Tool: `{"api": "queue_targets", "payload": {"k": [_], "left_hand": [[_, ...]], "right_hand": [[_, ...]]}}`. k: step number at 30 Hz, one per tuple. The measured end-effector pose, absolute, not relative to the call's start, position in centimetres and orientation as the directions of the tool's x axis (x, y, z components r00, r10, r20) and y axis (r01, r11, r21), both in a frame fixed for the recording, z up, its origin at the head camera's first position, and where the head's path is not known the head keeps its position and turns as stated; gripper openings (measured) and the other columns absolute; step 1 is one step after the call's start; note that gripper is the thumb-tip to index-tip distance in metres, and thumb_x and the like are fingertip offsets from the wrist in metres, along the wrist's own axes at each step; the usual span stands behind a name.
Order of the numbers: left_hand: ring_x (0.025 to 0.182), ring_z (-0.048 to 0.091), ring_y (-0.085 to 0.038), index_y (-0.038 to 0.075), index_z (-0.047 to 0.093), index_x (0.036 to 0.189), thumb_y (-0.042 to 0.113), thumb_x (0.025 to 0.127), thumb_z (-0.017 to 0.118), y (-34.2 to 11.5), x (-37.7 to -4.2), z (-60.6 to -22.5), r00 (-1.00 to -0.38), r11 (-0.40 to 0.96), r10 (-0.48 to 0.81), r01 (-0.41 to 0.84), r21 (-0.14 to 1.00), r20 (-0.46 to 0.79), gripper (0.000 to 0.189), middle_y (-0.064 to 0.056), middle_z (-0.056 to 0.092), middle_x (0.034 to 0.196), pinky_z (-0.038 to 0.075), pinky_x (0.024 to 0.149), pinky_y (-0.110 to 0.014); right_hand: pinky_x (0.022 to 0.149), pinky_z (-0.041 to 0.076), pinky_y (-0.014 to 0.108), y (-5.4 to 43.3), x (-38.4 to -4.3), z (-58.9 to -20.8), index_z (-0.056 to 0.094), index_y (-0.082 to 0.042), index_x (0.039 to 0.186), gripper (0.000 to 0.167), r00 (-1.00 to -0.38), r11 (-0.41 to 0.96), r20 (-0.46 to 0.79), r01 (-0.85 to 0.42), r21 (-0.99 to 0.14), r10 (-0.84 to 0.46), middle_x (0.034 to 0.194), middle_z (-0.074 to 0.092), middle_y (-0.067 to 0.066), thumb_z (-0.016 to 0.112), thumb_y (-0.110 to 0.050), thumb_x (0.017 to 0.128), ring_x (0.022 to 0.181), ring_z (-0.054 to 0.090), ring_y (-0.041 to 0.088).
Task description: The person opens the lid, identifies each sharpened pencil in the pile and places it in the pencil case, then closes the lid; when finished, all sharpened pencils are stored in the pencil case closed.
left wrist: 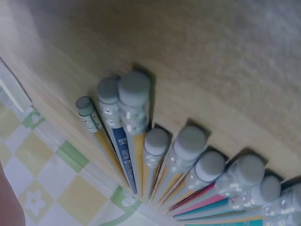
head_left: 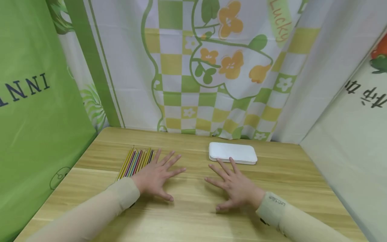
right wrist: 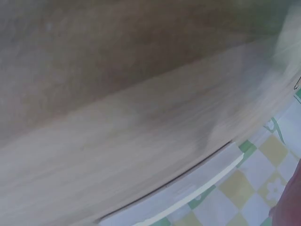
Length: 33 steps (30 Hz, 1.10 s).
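Observation:
In the head view my left hand (head_left: 155,176) spreads its fingers low over the table, just right of a row of pencils (head_left: 130,164), and hides part of them. The left wrist view shows the pencils' eraser ends (left wrist: 188,141) fanned out, in yellow, blue, pink and teal. My right hand (head_left: 237,186) also has its fingers spread, with nothing in it. Its fingertips reach up to the near edge of a white flat case (head_left: 232,152) with rounded corners; whether they touch it I cannot tell. The case's side (right wrist: 178,186) shows along the bottom of the right wrist view.
The wooden table (head_left: 193,215) extends under both hands. At its back edge hangs a checkered, flowered curtain (head_left: 172,64). A green cloth (head_left: 39,134) borders the left side, and a pale cloth (head_left: 344,148) the right.

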<state>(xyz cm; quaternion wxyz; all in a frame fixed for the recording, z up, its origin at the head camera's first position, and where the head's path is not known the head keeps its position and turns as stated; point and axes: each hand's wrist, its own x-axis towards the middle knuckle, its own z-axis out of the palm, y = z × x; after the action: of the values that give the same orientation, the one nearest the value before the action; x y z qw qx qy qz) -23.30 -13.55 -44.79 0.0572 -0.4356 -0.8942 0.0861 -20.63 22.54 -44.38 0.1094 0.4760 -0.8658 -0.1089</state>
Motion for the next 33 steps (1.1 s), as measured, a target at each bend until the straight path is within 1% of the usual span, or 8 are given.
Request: {"api": "queue_targets", "payload": {"k": [2,6,10,15,21,25,28,33], "left_hand": [[0.155,0.006,-0.043,0.03,0.029,0.164,0.096,0.075,0.044,-13.5,-23.4,-44.7,-0.612,0.604,0.79,0.768,-0.214,0.035,0.112,-0.018,0.008,0.171,-0.003,0.117,-0.07],[0.156,0.001,-0.041,0.031,0.028,0.164,0.097,0.075,0.04,-13.4,-23.5,-44.7,-0.622,0.613,0.783,0.761,-0.214,0.029,0.112,-0.017,0.006,0.171,-0.002,0.118,-0.071],[0.156,-0.001,-0.04,0.031,0.027,0.165,0.097,0.076,0.038,-13.3,-23.7,-44.9,-0.634,0.626,0.773,0.753,-0.202,0.029,0.111,-0.016,0.004,0.172,-0.003,0.117,-0.071],[0.156,0.002,-0.042,0.03,0.03,0.164,0.095,0.077,0.044,-13.2,-23.9,-45.0,-0.657,0.655,0.752,0.736,-0.173,0.052,0.11,-0.017,0.006,0.171,-0.003,0.117,-0.072],[0.156,-0.002,-0.039,0.03,0.027,0.165,0.09,0.082,0.047,-13.0,-24.4,-45.5,-0.685,0.688,0.726,0.719,-0.102,0.064,0.104,-0.016,0.006,0.172,-0.006,0.117,-0.071],[0.156,-0.003,-0.037,0.029,0.028,0.165,0.082,0.088,0.052,-12.0,-25.4,-45.4,-0.709,0.711,0.7,0.703,0.011,0.082,0.097,-0.016,0.009,0.171,-0.006,0.118,-0.069],[0.156,-0.003,-0.037,0.028,0.025,0.166,0.077,0.09,0.057,-10.7,-26.3,-45.1,-0.761,0.747,0.645,0.646,0.155,0.065,0.096,-0.016,0.009,0.171,-0.005,0.119,-0.068],[0.156,-0.001,-0.038,0.028,0.016,0.167,0.075,0.089,0.06,-8.4,-27.8,-45.2,-0.837,0.8,0.547,0.522,0.297,-0.005,0.101,-0.014,0.006,0.172,0.002,0.121,-0.064]], "right_hand": [[0.113,0.01,0.078,22.6,-20.8,-44.4,0.045,-0.026,0.158,0.097,-0.519,0.522,0.1,-0.794,0.312,-0.849,0.166,0.024,0.022,0.043,-0.09,0.084,0.152,0.012,0.049],[0.113,0.012,0.077,22.7,-21.0,-44.2,0.047,-0.028,0.157,0.094,-0.512,0.52,0.122,-0.781,0.347,-0.85,0.166,0.025,0.02,0.04,-0.089,0.086,0.152,0.014,0.048],[0.113,0.012,0.077,22.8,-21.1,-44.2,0.047,-0.027,0.157,0.09,-0.53,0.538,0.122,-0.778,0.324,-0.839,0.167,0.026,0.019,0.045,-0.085,0.088,0.152,0.014,0.048],[0.113,0.013,0.078,23.2,-21.3,-44.3,0.047,-0.023,0.157,0.089,-0.581,0.592,0.119,-0.776,0.218,-0.805,0.167,0.023,0.02,0.059,-0.077,0.088,0.152,0.013,0.048],[0.112,0.013,0.078,24.4,-22.4,-44.3,0.045,-0.018,0.157,0.08,-0.692,0.697,0.113,-0.717,0.011,-0.713,0.166,0.024,0.022,0.066,-0.06,0.093,0.152,0.012,0.051],[0.109,0.017,0.08,25.5,-23.6,-43.9,0.045,-0.015,0.157,0.075,-0.753,0.752,0.135,-0.656,-0.068,-0.644,0.163,0.029,0.025,0.067,-0.052,0.096,0.15,0.017,0.053],[0.107,0.022,0.081,26.4,-24.6,-43.6,0.046,-0.013,0.155,0.072,-0.792,0.79,0.165,-0.606,-0.092,-0.588,0.159,0.032,0.027,0.067,-0.048,0.096,0.147,0.021,0.055],[0.107,0.024,0.08,27.9,-25.9,-43.4,0.044,-0.008,0.155,0.069,-0.854,0.842,0.181,-0.516,-0.159,-0.489,0.155,0.032,0.032,0.065,-0.042,0.099,0.143,0.023,0.06]]}}
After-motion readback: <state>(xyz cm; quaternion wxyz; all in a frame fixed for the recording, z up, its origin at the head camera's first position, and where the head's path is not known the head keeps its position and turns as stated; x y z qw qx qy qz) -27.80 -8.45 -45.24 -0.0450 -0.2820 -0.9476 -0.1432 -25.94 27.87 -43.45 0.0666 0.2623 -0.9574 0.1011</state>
